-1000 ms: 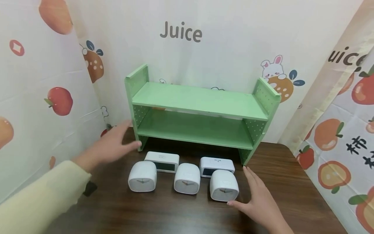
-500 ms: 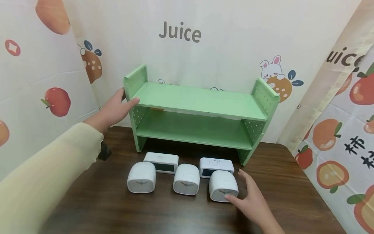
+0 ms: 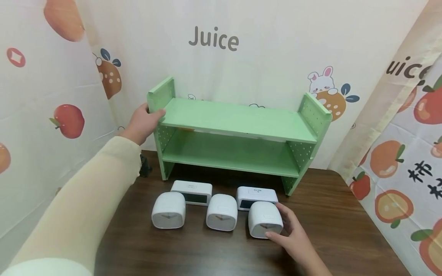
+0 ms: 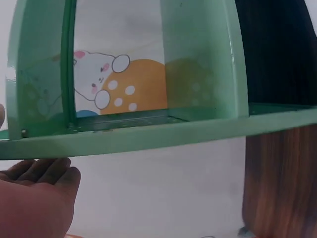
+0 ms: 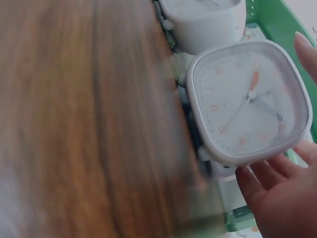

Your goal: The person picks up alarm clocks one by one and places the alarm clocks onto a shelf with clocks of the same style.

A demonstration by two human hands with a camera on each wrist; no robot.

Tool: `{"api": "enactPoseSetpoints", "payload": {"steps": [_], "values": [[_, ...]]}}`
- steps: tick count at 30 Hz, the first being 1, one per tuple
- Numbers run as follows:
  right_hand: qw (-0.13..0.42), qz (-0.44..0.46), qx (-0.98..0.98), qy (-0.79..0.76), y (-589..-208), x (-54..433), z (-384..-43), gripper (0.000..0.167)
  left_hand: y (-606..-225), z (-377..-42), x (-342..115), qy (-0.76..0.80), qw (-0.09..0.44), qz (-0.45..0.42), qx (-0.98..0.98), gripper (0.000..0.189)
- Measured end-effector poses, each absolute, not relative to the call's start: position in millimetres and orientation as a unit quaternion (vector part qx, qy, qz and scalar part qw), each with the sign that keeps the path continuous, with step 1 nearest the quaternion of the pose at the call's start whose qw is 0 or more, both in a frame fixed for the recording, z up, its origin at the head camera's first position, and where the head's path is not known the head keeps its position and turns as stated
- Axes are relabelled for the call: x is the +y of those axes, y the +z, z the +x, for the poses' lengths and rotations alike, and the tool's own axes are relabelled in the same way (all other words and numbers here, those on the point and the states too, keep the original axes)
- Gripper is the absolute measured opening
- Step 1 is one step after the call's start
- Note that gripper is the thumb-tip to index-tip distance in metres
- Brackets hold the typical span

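Observation:
At the left side panel of a green two-tier shelf, my left hand grips the panel, thumb on its inner side and fingers outside. In the left wrist view those fingers lie along the panel's outer face. My right hand is around the right side of a white rounded alarm clock, thumb near its dial. In the right wrist view, the fingers touch or nearly touch the clock's side, while the thumb stands apart from it. The clock rests on the table.
Two similar white clocks, the middle one and the left one, stand in the same row. Behind them are two white box-shaped digital clocks. The dark wooden table meets fruit-print curtains around it.
My left hand has moved up and right from beside the shelf onto its left panel. My right hand has come closer around the right clock. The clocks have stayed in place.

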State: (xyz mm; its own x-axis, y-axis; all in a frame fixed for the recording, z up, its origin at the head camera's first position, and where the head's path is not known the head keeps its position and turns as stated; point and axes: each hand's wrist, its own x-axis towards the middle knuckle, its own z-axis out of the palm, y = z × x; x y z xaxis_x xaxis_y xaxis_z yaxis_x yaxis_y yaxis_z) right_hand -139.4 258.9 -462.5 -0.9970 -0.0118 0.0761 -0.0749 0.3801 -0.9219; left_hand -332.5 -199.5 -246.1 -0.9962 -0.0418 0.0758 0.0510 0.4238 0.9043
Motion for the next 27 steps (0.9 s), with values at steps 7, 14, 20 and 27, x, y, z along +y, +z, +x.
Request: {"api": "enactPoseSetpoints", "payload": {"steps": [7, 14, 20, 27], "values": [[0.024, 0.065, -0.776, 0.627, -474, 262, -148, 0.083, -254, -345, -193, -0.579, 0.038, 0.024, -0.814, 0.068], [0.021, 0.011, -0.786, 0.617, -476, 261, -153, 0.081, -256, -350, -191, -0.589, 0.040, 0.038, -0.806, 0.064], [0.010, -0.009, -0.787, 0.617, -478, 261, -153, 0.082, -258, -351, -186, -0.591, 0.036, 0.030, -0.805, 0.061], [0.020, -0.010, -0.791, 0.612, -480, 264, -150, 0.079, -264, -349, -184, -0.597, 0.042, 0.027, -0.800, 0.057]]}}
